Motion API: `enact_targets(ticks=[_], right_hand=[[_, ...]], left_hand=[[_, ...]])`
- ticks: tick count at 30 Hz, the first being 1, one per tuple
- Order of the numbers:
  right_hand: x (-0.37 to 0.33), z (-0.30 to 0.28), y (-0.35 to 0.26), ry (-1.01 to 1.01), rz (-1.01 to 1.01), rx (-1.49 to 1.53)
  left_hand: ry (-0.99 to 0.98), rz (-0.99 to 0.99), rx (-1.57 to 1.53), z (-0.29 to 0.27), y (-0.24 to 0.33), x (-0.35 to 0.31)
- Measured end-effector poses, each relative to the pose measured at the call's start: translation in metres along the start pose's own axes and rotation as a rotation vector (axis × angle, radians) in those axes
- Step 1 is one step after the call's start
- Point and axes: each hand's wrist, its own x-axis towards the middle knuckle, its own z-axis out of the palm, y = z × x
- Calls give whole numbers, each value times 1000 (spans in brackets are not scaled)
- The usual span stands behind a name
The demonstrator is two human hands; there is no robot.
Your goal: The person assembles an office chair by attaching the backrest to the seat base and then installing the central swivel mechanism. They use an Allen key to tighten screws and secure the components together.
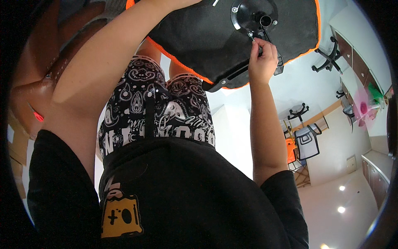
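Observation:
A black padded chair seat (199, 35) with orange piping lies underside up in front of me. A round black metal plate (242, 21) is on it, with bolts around the rim and a short tube in the middle. My right hand (263, 58) pinches a small thin metal tool (252, 38) at the plate's near bolt (250, 34). A black bar (238, 74) runs along the seat's near edge. My left hand (180, 3) reaches over the seat's far left side; its fingers are cut off by the upper edge. Close by lies a small white piece (215, 2).
A brown leather sofa (31, 97) stands at the left, with a red-handled item (37, 116) on it and cardboard boxes (17, 145) beside it. To the right are black chair bases (329, 58), a white bag (307, 142) with black edging and cabinets (358, 64).

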Motion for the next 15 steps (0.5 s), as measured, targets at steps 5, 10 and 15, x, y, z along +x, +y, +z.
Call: enact_targets(ticks=[5,10,15], right_hand=[[6,-2,-3,14,-28,-7],[10,-6,-8,6,-60,-133],[13,-10,-3,-3,-158,-175]], left_hand=[[12,3,-4,-1,-1,1],[-13,-15,-2,-3,0,2],[-35,-17,33,-2,-1,2]])
